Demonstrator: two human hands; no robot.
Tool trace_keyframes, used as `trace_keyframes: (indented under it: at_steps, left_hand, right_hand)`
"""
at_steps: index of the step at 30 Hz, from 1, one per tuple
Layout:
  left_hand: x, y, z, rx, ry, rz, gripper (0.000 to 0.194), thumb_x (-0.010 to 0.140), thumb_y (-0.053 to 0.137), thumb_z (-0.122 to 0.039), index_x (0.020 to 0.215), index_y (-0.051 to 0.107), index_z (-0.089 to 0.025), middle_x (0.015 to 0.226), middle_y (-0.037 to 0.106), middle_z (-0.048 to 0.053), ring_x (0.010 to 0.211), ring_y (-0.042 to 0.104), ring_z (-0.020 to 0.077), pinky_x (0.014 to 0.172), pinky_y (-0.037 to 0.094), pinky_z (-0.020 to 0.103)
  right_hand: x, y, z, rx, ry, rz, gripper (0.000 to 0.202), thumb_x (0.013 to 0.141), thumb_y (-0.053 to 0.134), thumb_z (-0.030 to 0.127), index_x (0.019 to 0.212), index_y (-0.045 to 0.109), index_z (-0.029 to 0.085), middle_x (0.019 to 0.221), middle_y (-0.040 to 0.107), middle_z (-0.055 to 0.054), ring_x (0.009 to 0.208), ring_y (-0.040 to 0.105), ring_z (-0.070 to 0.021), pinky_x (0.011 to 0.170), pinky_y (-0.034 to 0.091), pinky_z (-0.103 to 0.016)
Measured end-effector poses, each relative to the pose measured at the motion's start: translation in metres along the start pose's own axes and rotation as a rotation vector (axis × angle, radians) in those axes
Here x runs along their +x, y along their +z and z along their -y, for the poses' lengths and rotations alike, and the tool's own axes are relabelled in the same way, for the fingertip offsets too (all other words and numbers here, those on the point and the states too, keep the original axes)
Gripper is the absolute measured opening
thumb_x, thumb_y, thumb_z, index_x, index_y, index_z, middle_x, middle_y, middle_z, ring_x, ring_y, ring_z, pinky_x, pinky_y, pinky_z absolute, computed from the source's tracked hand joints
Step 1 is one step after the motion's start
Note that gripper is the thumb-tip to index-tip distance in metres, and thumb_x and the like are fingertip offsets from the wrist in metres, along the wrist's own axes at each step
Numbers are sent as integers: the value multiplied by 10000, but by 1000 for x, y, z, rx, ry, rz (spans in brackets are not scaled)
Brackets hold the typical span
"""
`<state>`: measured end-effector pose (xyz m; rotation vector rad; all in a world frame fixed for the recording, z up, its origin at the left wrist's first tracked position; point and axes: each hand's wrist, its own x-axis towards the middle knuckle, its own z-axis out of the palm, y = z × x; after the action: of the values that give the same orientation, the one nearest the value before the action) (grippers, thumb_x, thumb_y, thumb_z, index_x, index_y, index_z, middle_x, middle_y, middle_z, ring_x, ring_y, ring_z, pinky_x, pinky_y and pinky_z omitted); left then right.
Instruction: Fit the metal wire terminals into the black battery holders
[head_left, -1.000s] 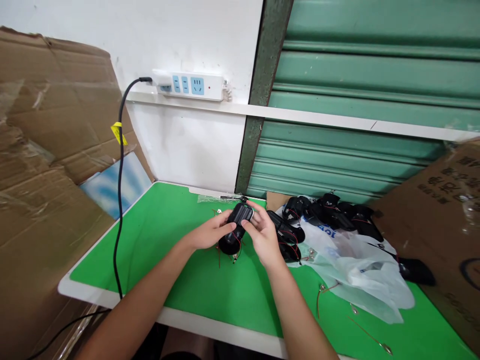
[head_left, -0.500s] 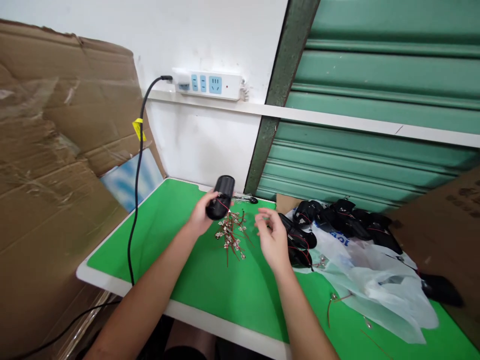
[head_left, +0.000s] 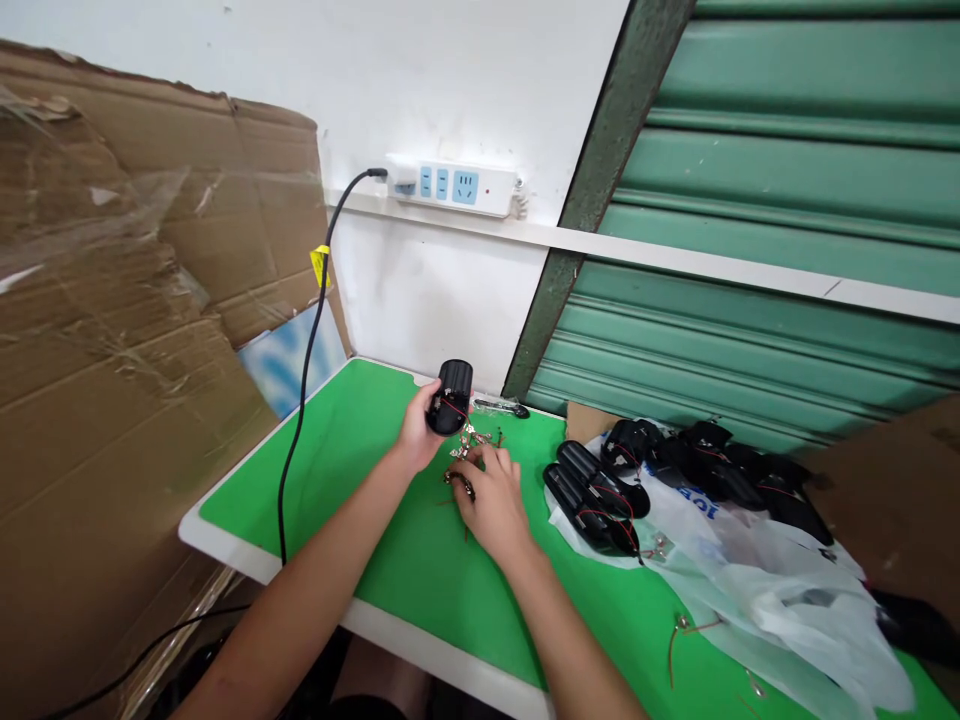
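My left hand [head_left: 417,430] is closed around a black plastic battery holder [head_left: 451,390], a ribbed, rounded case with a red wire and small metal parts at its near end. It is held tilted above the green table top [head_left: 360,420]. My right hand [head_left: 495,500] is down at a pile of small metal contacts with thin reddish-brown wires [head_left: 466,440]. Its fingers are curled and drawn together among the pieces; whatever lies between the fingertips is hidden. The hand covers much of the pile.
Several black holders with red wires [head_left: 600,490] lie at the right, partly on a white plastic bag [head_left: 750,570]. Loose wired contacts [head_left: 681,622] lie near the bag. A black cable [head_left: 304,390] hangs from a power strip [head_left: 457,188]. Cardboard [head_left: 150,350] stands left.
My right hand has moved left and down from beside the pile onto it, its fingers curling in. The left hand still holds the battery holder. The view has shifted slightly.
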<state>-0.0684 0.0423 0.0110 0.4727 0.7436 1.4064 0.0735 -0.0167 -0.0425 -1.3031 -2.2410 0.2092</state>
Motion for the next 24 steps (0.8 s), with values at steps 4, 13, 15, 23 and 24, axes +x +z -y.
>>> trace_keyframes:
  at_steps: [4,13,15,23,24]
  left_hand:
    - [0,0,1,24,-10,14,336,916,483,-349,998,709,-115,871,766,94,643,686,173,487,486,242]
    - [8,-5,15,146,-27,-24,332,896,582,-420,922,733,-125,744,744,37,630,668,166,590,509,254]
    - [8,-6,21,190,-52,6,341,898,586,-425,921,740,-121,740,743,33,648,667,169,627,515,260]
    - [8,-14,39,297,-55,107,337,852,688,-453,955,751,-138,782,755,44,821,698,227,786,524,315]
    - [8,-15,41,307,-49,113,333,846,696,-451,972,748,-147,799,757,43,855,699,234,809,525,325]
  right_hand:
    - [1,-1,0,139,14,-92,166,850,689,112,876,766,257,1028,666,-65,1040,549,-277,837,408,-400]
    - [2,-43,-19,865,333,-405,224,811,730,410,875,783,202,596,542,34,559,435,-122,555,360,-267]
    - [2,-49,-26,871,359,-475,233,771,757,418,848,795,200,578,514,42,544,397,-112,538,339,-267]
    - [2,-50,-29,982,427,-565,240,737,791,404,871,805,206,665,708,-12,603,612,-155,596,489,-293]
    - [2,-49,-29,1000,426,-557,244,738,794,408,878,801,209,754,757,-40,683,674,-183,657,532,-319]
